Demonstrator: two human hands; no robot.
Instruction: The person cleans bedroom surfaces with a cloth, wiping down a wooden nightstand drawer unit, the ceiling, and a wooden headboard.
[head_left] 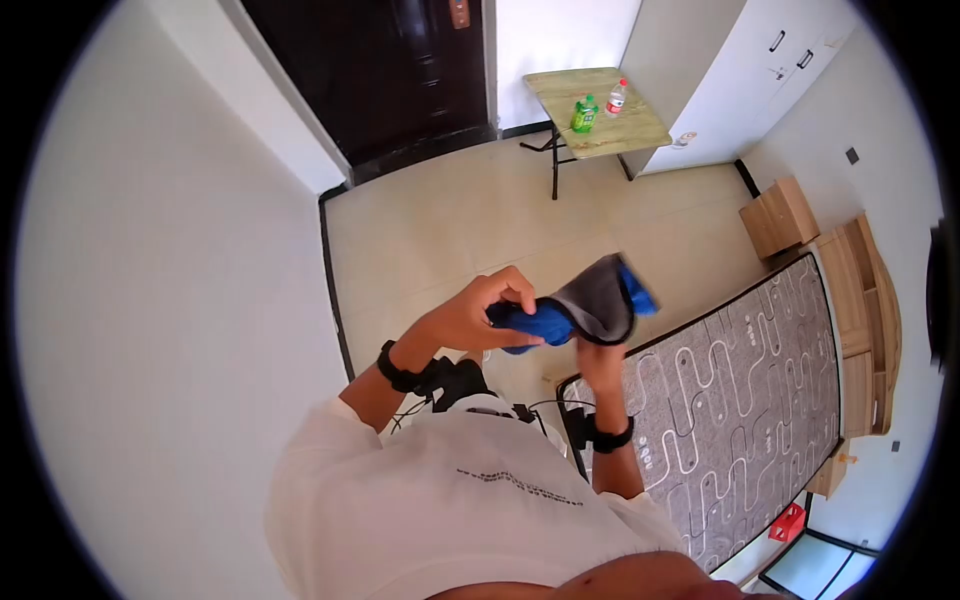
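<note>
A blue and grey cloth (597,302) with dark edging is held up in front of my body, bunched at its left end and spread and folded over at its right. My left hand (478,312) is closed around the bunched blue end, thumb and fingers pinching it. Under the grey part is my right hand (600,365), slightly blurred, its fingers mostly covered by the cloth. It touches the cloth from below, but I cannot make out its grip. Both wrists wear black straps.
A bare patterned mattress (740,400) lies close on the right, beside a wooden headboard (868,330) and nightstand (780,217). Ahead, a folding table (560,92) carries a green bottle (585,115) and a clear bottle (616,98). A dark door (385,75) stands ahead left, a white wall (170,300) left.
</note>
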